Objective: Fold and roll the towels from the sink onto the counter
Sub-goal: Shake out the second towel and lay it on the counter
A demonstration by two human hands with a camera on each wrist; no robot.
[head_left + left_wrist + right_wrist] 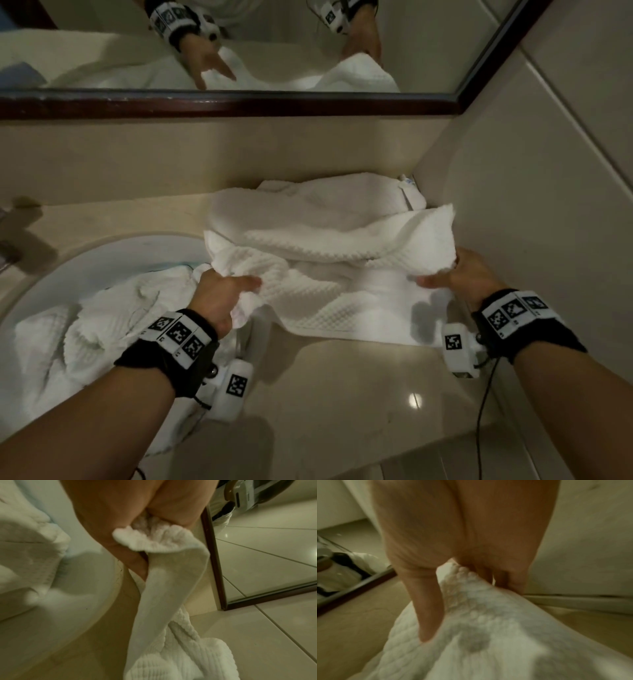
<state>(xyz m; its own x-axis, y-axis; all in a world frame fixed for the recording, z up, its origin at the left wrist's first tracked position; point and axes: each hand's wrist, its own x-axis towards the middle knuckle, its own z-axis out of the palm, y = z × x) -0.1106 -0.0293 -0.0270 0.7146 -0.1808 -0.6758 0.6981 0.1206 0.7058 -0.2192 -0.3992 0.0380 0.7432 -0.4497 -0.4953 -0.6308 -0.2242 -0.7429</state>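
Sink (102, 253): round, pale basin at left, set into counter (342, 377); holds crumpled white towels (85, 329), heaped and wrinkled.

Left hand (219, 294): fingers curled round bunched left edge of towel (325, 246), thumb lying on top; pinched fold visible in left wrist view (150, 539).

Towel: white, waffle-textured, with smooth border band; partly folded over itself, spread on counter right of sink, far end up against back wall (205, 154).

Right hand (469, 270): grasping right edge of towel, thumb over cloth, fingers beneath.

Mirror (239, 51): dark-framed, above wall.
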